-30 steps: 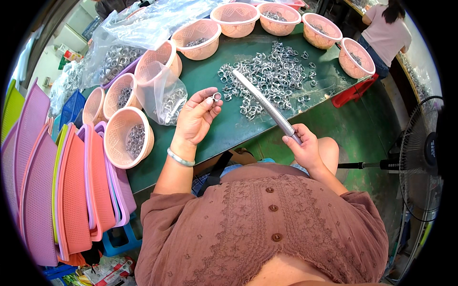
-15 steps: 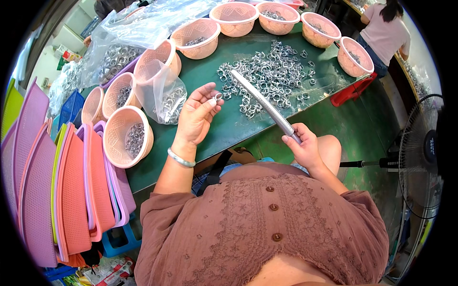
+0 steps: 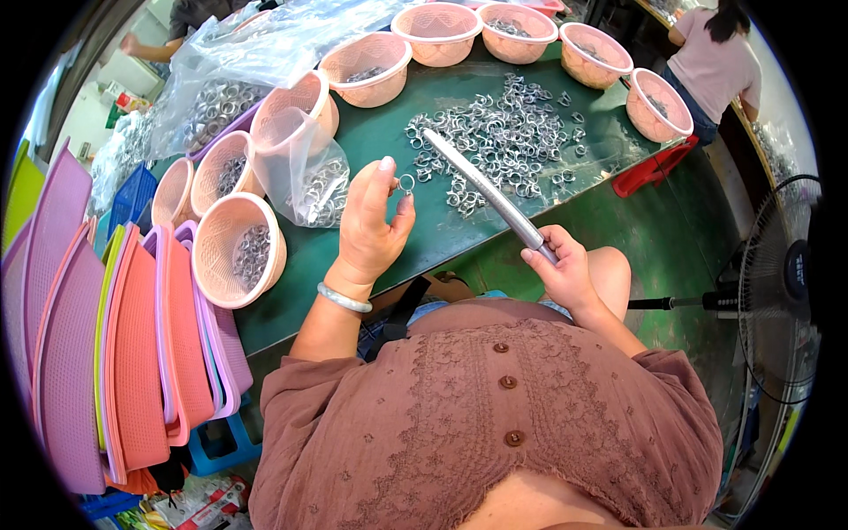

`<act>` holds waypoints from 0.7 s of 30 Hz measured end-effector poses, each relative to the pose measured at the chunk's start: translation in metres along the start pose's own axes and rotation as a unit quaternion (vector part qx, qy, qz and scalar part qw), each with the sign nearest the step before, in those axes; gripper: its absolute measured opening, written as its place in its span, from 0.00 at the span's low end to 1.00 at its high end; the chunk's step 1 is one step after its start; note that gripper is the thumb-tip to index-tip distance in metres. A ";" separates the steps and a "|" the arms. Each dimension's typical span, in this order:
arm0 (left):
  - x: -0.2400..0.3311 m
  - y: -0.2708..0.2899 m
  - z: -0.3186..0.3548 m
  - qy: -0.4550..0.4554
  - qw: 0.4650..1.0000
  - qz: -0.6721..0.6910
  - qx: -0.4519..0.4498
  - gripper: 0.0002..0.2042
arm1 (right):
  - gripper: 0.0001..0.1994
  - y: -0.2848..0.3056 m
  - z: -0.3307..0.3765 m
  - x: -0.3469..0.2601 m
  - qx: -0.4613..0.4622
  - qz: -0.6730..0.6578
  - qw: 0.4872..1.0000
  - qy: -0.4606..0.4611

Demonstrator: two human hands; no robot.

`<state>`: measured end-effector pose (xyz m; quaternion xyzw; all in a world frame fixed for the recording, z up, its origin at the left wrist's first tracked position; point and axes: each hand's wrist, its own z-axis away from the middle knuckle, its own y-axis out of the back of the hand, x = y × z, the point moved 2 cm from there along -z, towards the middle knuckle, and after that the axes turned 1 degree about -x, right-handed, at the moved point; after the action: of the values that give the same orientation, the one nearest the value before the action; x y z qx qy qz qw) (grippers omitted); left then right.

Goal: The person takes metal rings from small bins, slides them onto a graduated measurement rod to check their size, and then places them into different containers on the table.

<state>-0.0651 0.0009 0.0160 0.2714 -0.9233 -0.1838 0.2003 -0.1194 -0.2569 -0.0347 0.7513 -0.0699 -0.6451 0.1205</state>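
Between thumb and fingers, my left hand (image 3: pixel 375 221) pinches a silver ring (image 3: pixel 406 183) above the front edge of the green table. My right hand (image 3: pixel 565 265) grips the thick lower end of a metal ring mandrel (image 3: pixel 486 190), a tapered rod with marks along it. Its thin tip points up and left, over a spread pile of silver rings (image 3: pixel 503 132). The ring is apart from the rod, to the left of its tip. A pale bangle circles my left wrist.
Pink baskets (image 3: pixel 238 252), several with rings inside, curve round the left and far table edges. A clear bag of rings (image 3: pixel 322 190) leans among them. Nested plastic trays (image 3: pixel 150 344) stand at left. A fan (image 3: pixel 777 283) is at right. Two other people are farther off.
My left hand has turned and shifted slightly right, so the pinched ring now shows upright. The right hand and mandrel stay almost still. A person's arm has come into view at the far left.
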 end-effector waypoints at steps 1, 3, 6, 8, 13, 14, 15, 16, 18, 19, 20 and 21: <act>0.000 0.000 0.000 -0.006 1.000 -0.004 -0.003 0.36 | 0.08 0.000 0.000 0.000 -0.001 0.001 1.000 0.001; 0.000 0.001 0.001 -0.003 1.000 -0.007 -0.004 0.36 | 0.08 0.000 -0.001 -0.001 -0.002 0.004 1.000 0.000; -0.001 0.002 0.002 -0.002 1.000 -0.009 -0.007 0.35 | 0.08 -0.001 -0.002 -0.001 -0.004 0.003 1.000 -0.003; -0.002 0.002 0.003 0.007 1.000 -0.009 -0.007 0.35 | 0.08 -0.002 -0.002 0.000 -0.005 0.000 1.000 -0.004; -0.003 0.004 0.007 0.056 0.998 0.000 0.001 0.34 | 0.08 -0.004 -0.003 0.004 -0.006 -0.003 1.000 0.001; -0.004 0.005 0.008 0.064 0.998 0.006 0.002 0.34 | 0.08 -0.004 -0.003 0.004 -0.003 -0.004 1.000 -0.002; -0.005 0.004 0.009 0.073 0.997 0.011 0.004 0.34 | 0.08 -0.004 -0.003 0.005 0.000 -0.005 1.000 -0.005; -0.006 0.007 0.010 0.082 0.997 0.011 0.006 0.34 | 0.08 -0.007 -0.004 0.006 -0.001 -0.008 1.000 -0.007; -0.004 0.006 0.008 0.099 0.995 0.024 0.003 0.32 | 0.08 -0.005 -0.003 0.008 0.004 -0.011 1.000 -0.010; -0.003 0.008 0.006 0.102 0.994 0.025 -0.001 0.31 | 0.08 -0.004 -0.004 0.010 0.003 -0.009 1.000 -0.011; -0.002 0.009 0.005 0.095 0.995 0.014 -0.007 0.30 | 0.08 -0.004 -0.005 0.012 0.001 -0.006 1.000 -0.013; -0.003 0.009 0.005 0.093 0.996 0.013 -0.004 0.30 | 0.07 -0.005 -0.006 0.011 0.005 -0.030 0.999 -0.016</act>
<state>-0.0696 0.0111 0.0150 0.2746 -0.9034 -0.1590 0.2883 -0.1124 -0.2543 -0.0460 0.7432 -0.0523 -0.6601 0.0960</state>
